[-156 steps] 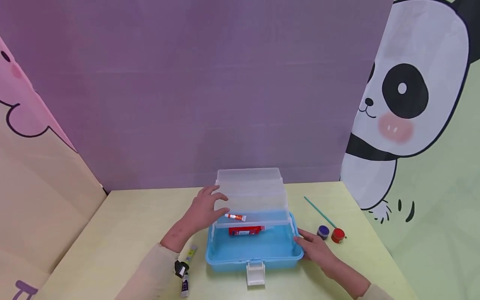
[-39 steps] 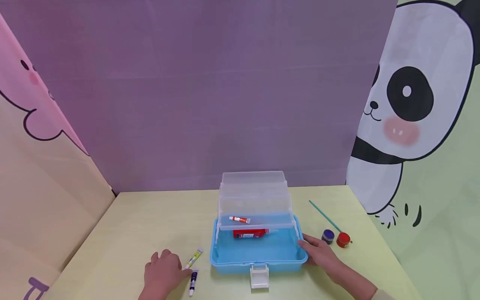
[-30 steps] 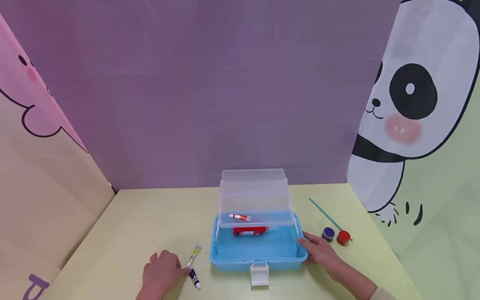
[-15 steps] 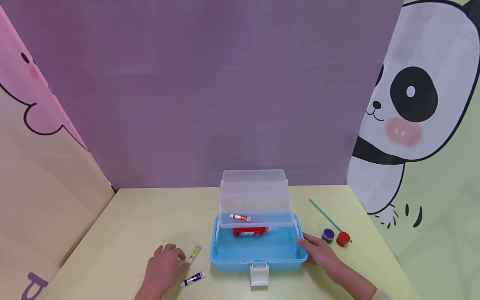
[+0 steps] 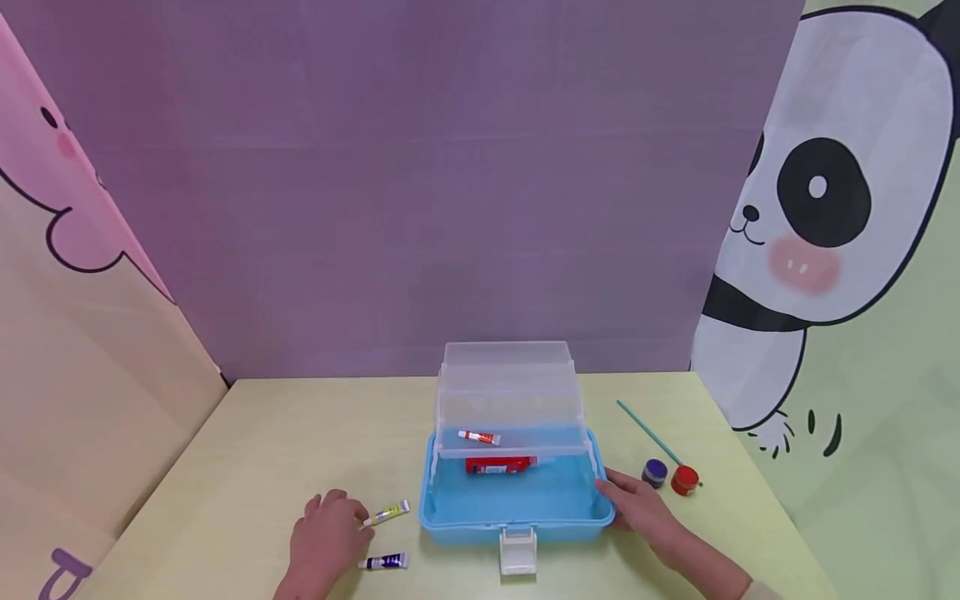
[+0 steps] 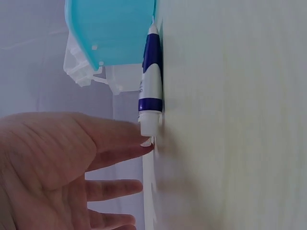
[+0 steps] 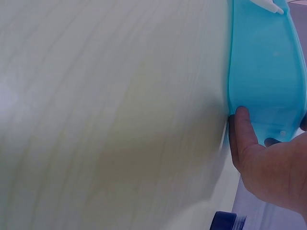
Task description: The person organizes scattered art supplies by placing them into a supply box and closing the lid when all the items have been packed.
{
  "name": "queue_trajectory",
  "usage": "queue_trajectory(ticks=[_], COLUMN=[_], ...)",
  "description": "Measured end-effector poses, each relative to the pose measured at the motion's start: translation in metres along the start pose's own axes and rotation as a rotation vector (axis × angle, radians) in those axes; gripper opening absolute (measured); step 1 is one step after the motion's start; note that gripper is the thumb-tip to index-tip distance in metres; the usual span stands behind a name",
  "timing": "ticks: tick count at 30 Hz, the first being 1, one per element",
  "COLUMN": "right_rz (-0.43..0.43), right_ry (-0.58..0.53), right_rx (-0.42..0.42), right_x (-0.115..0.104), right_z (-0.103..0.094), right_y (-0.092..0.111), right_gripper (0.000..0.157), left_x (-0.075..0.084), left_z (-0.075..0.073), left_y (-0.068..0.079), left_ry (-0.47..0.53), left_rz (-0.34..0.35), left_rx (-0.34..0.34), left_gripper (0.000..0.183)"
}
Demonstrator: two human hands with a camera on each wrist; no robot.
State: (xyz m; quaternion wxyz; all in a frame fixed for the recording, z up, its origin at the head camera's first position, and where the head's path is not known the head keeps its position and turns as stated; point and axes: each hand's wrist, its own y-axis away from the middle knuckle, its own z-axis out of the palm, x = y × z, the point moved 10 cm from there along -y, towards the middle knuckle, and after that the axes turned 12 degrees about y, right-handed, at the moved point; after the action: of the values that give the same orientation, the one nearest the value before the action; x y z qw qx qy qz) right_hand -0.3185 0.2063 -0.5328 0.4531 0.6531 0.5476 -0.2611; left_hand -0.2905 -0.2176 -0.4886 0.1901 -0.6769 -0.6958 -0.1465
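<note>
My left hand (image 5: 330,533) pinches the capped end of a yellow paint tube (image 5: 388,512) between thumb and index finger, low over the table. Just in front of it lies a purple-and-white paint tube (image 5: 384,562); the left wrist view shows its white cap close to the thumb. My right hand (image 5: 643,507) holds the right side of a blue plastic box (image 5: 517,500), thumb at the rim and fingers along the outer wall. The box's clear lid is raised. An orange-red paint tube (image 5: 480,437) rests in its clear tray, above a red tube-like container (image 5: 498,466).
Right of the box stand a purple-lidded paint pot (image 5: 655,473) and a red paint pot (image 5: 685,480). A thin green paintbrush (image 5: 647,430) lies behind them. A white latch (image 5: 518,552) hangs off the box front. A purple wall (image 5: 465,192) rises behind the table.
My left hand has gone from the tray down to the table tubes. The purple tube has swung round to lie crosswise, then the yellow one turned in the fingers. The right hand stays put.
</note>
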Motion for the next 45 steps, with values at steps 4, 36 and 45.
queue_trajectory(ticks=[4,36,45], right_rz=[-0.006,-0.02,-0.013], right_ry=[-0.009,-0.007,-0.012], right_rx=[-0.008,-0.019,-0.02], right_x=[0.0,0.002,0.003], right_z=[0.001,0.002,0.003], right_y=[0.0,-0.003,-0.004], right_gripper=[0.065,0.066,0.067], left_x=[-0.002,0.001,0.013], left_z=[0.0,-0.041,-0.063], left_y=[-0.002,-0.006,-0.015], left_ry=[0.015,0.039,0.072], left_rz=[0.01,0.043,0.121], left_rx=[0.021,0.051,0.118], left_gripper=[0.009,0.007,0.009])
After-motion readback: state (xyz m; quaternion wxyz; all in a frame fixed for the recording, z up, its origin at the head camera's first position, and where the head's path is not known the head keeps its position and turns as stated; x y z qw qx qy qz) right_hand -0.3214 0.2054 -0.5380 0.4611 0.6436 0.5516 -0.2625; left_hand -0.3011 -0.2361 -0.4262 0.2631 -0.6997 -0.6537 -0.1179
